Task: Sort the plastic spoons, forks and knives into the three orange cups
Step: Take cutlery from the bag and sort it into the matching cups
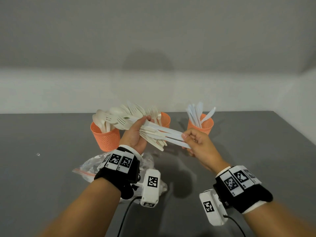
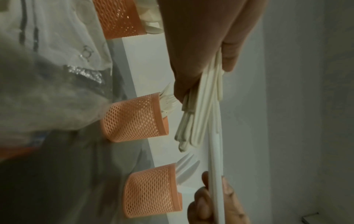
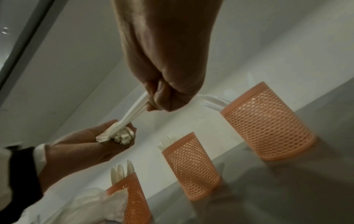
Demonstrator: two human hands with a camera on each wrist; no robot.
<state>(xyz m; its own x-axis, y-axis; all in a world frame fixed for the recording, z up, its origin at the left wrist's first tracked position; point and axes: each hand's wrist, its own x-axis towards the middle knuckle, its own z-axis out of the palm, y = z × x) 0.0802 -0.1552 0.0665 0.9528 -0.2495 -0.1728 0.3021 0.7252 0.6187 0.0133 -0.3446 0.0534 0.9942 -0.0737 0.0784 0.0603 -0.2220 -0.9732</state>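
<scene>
Above the grey table [image 1: 51, 168] by a pale wall [image 1: 153, 31], the left hand [image 1: 135, 134] clasps a cutlery bundle [image 1: 126, 118] while the right hand [image 1: 196, 141] pinches white knives [image 1: 171, 132] from it.

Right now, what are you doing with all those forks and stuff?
Sorting plastic cutlery into three orange cups on the grey table. The left hand grips a mixed bunch, and the right hand pinches the handles of white knives in it. The left cup holds spoons, the middle cup forks, the right cup knives. An empty plastic bag lies nearby.
</scene>
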